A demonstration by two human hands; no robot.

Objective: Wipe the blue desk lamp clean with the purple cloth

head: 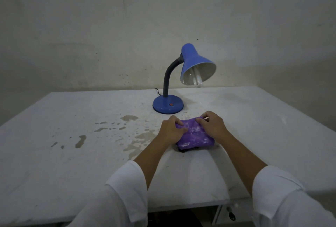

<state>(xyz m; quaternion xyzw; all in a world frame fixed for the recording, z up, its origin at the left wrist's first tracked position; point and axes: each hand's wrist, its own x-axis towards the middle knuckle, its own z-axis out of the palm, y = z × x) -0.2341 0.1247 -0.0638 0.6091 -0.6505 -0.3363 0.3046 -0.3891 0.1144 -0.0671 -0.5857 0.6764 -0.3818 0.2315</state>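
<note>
A blue desk lamp [168, 105] stands upright at the back middle of the table, with a dark bendable neck and a blue shade [195, 61] tilted down to the right, a white bulb inside. In front of it a purple cloth [194, 137] with pale smears lies bunched on the table. My left hand [171, 130] grips the cloth's left side. My right hand [211, 123] pinches its upper right part. Both hands sit a short way in front of the lamp's base and do not touch it.
The white table [72, 154] has brown worn patches [81, 141] left of the cloth. A thin black cord [157, 91] runs off behind the lamp's base. A stained pale wall [109, 26] stands right behind the table. The table's near edge crosses below my sleeves.
</note>
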